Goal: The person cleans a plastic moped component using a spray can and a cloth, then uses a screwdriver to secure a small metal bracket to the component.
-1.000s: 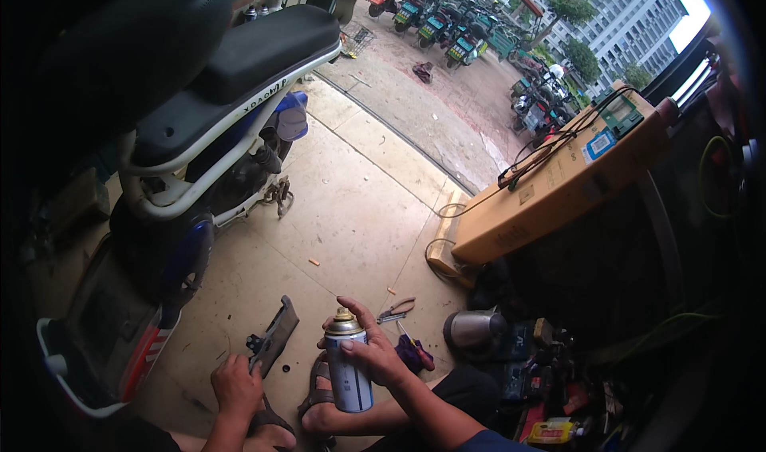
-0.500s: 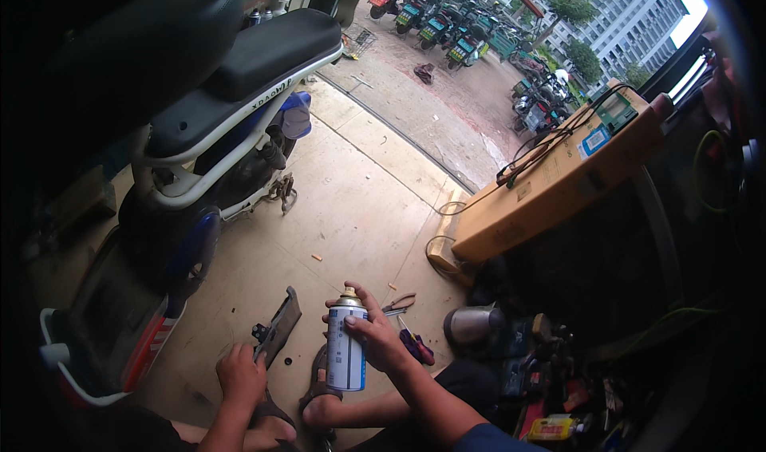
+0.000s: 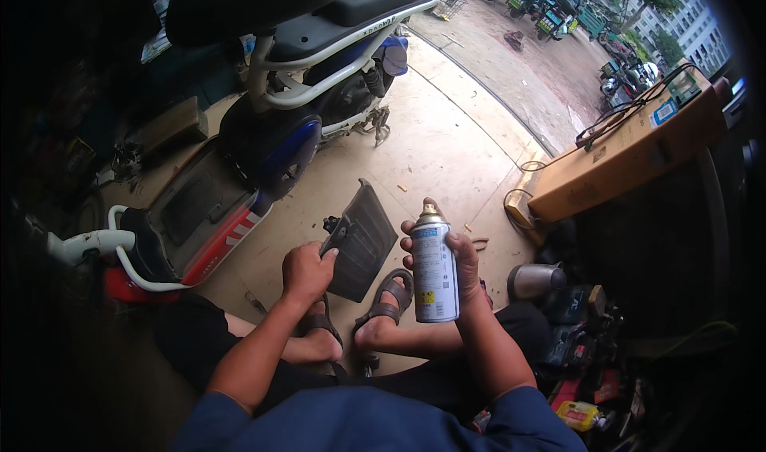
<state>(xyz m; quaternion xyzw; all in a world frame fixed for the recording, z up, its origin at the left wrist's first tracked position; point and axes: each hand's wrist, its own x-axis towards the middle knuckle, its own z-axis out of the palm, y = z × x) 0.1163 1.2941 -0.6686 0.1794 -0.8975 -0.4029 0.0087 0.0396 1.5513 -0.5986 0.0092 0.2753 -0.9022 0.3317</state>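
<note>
My right hand [image 3: 467,262] is wrapped round a white and blue spray can [image 3: 436,280], held upright with its gold-coloured top uncovered. To the left, my left hand [image 3: 308,271] grips the edge of a dark grey ribbed plastic panel [image 3: 361,244]. The panel tilts above the floor in front of my sandalled feet, its broad face turned toward the can. A small black fitting [image 3: 330,225] sits on the panel's edge near my left fingers. Panel and can are apart.
An electric scooter [image 3: 295,125] with a red and white footboard stands at the left. A long cardboard box [image 3: 630,165] with cables on it leans at the right, near a metal pot [image 3: 536,280] and piled tools [image 3: 578,332]. Pliers [image 3: 480,244] lie partly hidden behind my right hand.
My view has swung left and down. The panel has turned from nearly edge-on to show its broad ribbed face. The spray can stays in my right hand.
</note>
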